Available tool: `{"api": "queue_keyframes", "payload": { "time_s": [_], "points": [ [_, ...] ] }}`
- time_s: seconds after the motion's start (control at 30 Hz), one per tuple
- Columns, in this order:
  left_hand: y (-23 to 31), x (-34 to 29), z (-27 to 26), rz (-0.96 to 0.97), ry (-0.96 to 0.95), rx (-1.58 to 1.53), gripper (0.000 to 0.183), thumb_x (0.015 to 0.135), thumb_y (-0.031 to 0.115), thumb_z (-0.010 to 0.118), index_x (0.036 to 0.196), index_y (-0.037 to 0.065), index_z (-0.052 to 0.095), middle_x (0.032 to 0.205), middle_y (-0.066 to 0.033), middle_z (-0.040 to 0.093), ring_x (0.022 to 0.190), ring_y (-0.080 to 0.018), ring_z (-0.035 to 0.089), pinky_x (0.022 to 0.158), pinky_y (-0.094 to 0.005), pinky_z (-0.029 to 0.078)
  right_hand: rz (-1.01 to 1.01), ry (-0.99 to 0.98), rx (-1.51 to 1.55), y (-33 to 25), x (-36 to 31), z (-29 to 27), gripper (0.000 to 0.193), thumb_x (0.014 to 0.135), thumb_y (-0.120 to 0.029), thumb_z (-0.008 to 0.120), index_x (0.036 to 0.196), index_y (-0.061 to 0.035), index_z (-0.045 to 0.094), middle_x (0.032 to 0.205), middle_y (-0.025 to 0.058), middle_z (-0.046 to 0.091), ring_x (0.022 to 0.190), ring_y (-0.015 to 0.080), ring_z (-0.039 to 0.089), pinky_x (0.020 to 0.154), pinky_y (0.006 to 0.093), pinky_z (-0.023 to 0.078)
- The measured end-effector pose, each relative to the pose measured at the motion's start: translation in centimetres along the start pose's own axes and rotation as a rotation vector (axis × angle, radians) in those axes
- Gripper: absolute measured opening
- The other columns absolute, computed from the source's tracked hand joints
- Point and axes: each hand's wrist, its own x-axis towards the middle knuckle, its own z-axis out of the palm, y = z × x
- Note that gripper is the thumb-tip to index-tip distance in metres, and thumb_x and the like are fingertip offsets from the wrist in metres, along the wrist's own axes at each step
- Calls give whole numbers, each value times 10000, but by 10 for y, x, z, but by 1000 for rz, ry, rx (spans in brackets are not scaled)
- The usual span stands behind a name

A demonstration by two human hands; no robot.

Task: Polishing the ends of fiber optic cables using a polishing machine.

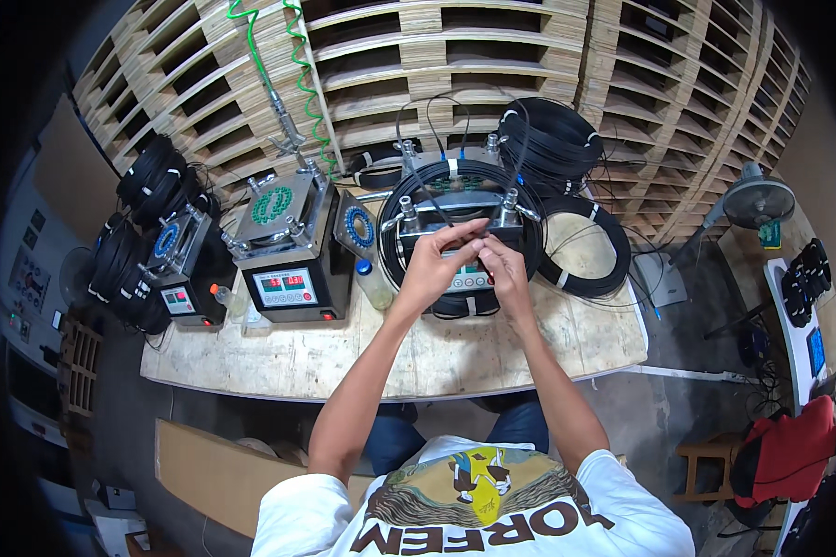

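My left hand [444,260] and my right hand [505,271] meet fingertip to fingertip in front of a polishing-type machine [492,223] with metal corner clamps. A thin black cable runs down to the fingers of my left hand, which pinch it. My right fingers are closed close beside it; what lies between them is too small to make out. A large coil of black cable [391,218], tied with white bands, rings the machine. Behind my hands, the machine's control panel [470,269] is partly hidden.
Left on the wooden table [381,357] stand a second machine [283,246] with a green-dotted plate, a smaller machine [181,265], and a blue-capped bottle [373,286]. Black cable coils [585,246] lie at right. Behind are stacked pallets [446,51]; a fan [760,204] stands far right.
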Motion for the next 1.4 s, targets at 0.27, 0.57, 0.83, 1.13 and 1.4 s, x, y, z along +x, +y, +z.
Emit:
{"api": "queue_keyframes", "payload": {
  "time_s": [0.27, 0.57, 0.83, 1.13, 1.4],
  "points": [
    [27, -28, 11, 202, 80, 329, 403, 929, 70, 659, 1327, 16, 622, 1226, -114, 683, 1100, -153, 635, 948, -277, 488, 166, 186, -138, -37, 0, 0, 293, 1014, -262, 595, 1016, 22, 668, 807, 9, 596, 746, 76, 548, 669, 245, 443],
    [-20, -96, -17, 53, 632, -50, 315, 1031, 75, 513, 1329, -5, 571, 876, -61, 634, 751, -117, 625, 672, -259, 534, 368, 497, 256, -39, -44, -34, 366, 1090, -298, 399, 1279, -3, 503, 626, -19, 422, 517, 102, 484, 479, 253, 450],
    [-13, -90, -78, 156, 741, 161, 424, 1071, 97, 428, 1495, 89, 429, 854, -15, 550, 609, -56, 463, 545, -210, 398, -84, 535, -630, 1, 3, -124, 385, 1087, -323, 420, 1059, -26, 662, 604, -54, 365, 496, 28, 323, 450, 240, 245],
    [-30, -92, -32, 209, 503, 216, 422, 1018, -22, 443, 1426, 57, 515, 720, -29, 548, 677, -92, 541, 634, -234, 456, 153, 192, -348, 1, -18, -75, 415, 1098, -341, 385, 1080, -13, 638, 587, -69, 360, 472, 20, 325, 419, 216, 254],
    [-46, -109, -5, 159, 409, -19, 451, 1003, -17, 423, 1443, 49, 500, 781, -23, 503, 686, -88, 526, 601, -223, 447, 392, 205, 53, -19, -37, -74, 321, 1091, -316, 420, 1042, -47, 589, 593, -67, 345, 469, 15, 307, 412, 199, 234]
  ]
}}
